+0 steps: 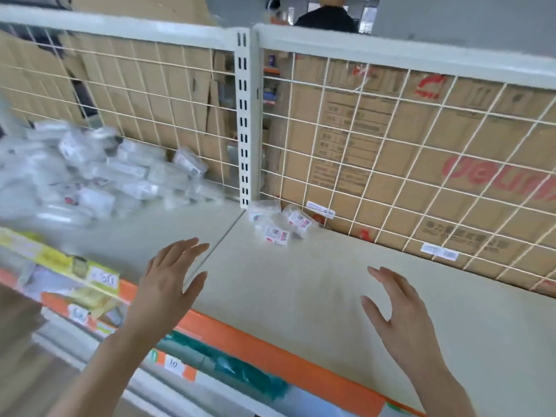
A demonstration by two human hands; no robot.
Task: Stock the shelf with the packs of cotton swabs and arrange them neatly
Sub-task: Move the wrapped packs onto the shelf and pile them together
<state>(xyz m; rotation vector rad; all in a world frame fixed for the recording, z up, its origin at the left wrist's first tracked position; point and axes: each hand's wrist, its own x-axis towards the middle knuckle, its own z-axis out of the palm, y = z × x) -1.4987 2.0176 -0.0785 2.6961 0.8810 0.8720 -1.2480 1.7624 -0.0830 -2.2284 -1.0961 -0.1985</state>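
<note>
A loose heap of clear cotton swab packs (pixel 90 173) lies on the left part of the beige shelf (pixel 316 284), against the wire back. A few more packs (pixel 281 225) sit at the back by the slotted upright post (pixel 246 115). My left hand (pixel 168 281) hovers over the shelf's front near the seam, fingers straight and spread, holding nothing. My right hand (pixel 397 308) hovers over the right shelf board, fingers relaxed and spread, also holding nothing. Both hands are well short of either group of packs.
A wire grid back panel (pixel 391 145) closes the shelf; cardboard boxes (pixel 451 176) stand behind it. An orange price strip (pixel 270 353) edges the shelf front. Lower shelves hold yellow and teal goods (pixel 234 371). A person in dark clothing (pixel 326 16) stands beyond the shelving.
</note>
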